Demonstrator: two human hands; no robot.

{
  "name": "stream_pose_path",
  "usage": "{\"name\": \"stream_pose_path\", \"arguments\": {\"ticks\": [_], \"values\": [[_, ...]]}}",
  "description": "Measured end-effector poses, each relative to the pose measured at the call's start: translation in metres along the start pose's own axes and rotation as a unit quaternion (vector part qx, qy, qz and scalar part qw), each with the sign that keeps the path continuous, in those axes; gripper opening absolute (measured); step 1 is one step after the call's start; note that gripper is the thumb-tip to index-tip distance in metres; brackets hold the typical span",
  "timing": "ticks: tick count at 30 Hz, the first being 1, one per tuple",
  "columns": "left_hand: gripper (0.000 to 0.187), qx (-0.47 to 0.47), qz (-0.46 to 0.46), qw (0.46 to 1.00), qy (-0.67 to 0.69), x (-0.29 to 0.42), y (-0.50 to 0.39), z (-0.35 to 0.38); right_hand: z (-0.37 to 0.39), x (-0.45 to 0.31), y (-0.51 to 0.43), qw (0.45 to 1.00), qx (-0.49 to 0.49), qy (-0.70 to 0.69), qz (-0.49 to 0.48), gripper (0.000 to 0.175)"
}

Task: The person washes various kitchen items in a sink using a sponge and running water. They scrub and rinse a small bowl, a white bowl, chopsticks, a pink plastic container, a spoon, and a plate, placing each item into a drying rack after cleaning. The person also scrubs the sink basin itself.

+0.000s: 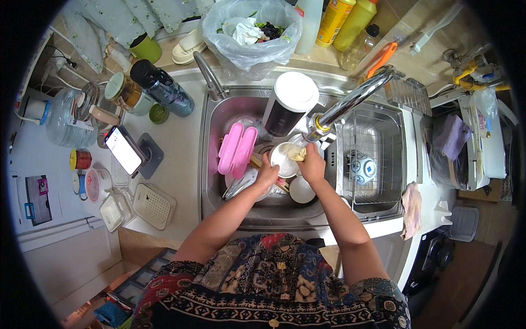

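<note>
Over the left basin of the steel sink (259,220), my left hand (268,174) grips a white bowl (283,166) by its rim, tilted towards me. My right hand (312,166) holds a pale yellow cloth (296,152) against the inside of that bowl, just below the chrome faucet (349,100). Another white bowl (302,190) lies in the basin near my right wrist. Left of the hands stands a pink plastic case (237,150). Chopsticks (255,161) and other utensils lie partly hidden beneath my left hand and forearm.
A black container with a white lid (295,92) stands behind the bowl. In the right basin, a blue-patterned bowl (362,167) rests on a wire rack (376,135). A lit phone (123,150) is on a stand at left. Behind the sink sits a bag-lined bin of scraps (250,49).
</note>
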State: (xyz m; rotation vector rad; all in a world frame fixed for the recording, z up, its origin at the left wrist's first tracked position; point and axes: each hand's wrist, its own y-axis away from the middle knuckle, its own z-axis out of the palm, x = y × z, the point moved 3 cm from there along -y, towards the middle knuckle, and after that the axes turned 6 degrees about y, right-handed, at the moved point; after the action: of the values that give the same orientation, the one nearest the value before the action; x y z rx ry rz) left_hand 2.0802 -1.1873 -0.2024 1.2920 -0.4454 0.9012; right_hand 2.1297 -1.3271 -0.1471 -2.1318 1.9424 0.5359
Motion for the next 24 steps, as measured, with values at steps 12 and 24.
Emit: {"name": "stream_pose_path", "arguments": {"ticks": [12, 24], "values": [[0.05, -0.03, -0.004, 0.991, -0.133, 0.028, 0.009, 0.001, -0.006, -0.023, 0.03, 0.912, -0.087, 0.01, -0.4, 0.049], [0.072, -0.1, -0.163, 0.979, -0.067, 0.026, -0.021, -0.022, 0.016, -0.024, -0.005, 0.911, -0.222, -0.341, -0.062, 0.03]]}}
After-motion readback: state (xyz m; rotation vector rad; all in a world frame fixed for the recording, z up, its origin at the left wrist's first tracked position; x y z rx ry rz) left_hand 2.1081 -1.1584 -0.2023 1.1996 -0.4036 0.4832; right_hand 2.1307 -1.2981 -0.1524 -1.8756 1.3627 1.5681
